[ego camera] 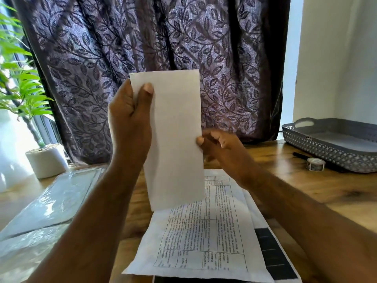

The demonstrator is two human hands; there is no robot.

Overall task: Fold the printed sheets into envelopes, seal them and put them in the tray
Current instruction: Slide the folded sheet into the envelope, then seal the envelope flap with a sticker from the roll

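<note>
White folded sheet [175, 139]: long, narrow, blank side to the camera; held upright in the air above the worktop [306, 190], in front of the curtain.
Left hand [130, 119]: grips the sheet's left edge near the top, thumb on the front face, fingers behind it.
Right hand [220, 146]: pinches the sheet's right edge about halfway down, thumb tip on the front; the other fingers are curled beside it.
Printed sheets [204, 237]: loose stack flat on the worktop below the hands; top one carries a table of text, the one under it shows black bars at the right.
Tray [326, 158]: grey, lattice sides, handle cut-out; far right of the worktop, well apart from the hands.
Tape [315, 164]: small roll just in front of the tray.
Pen [299, 154]: black, lying beside the tape.
Plastic sleeves [51, 201]: clear, glossy, flat at the left.
Pot [47, 160]: white, with a green plant, far left.
Curtain [142, 37]: dark purple, leaf pattern.
</note>
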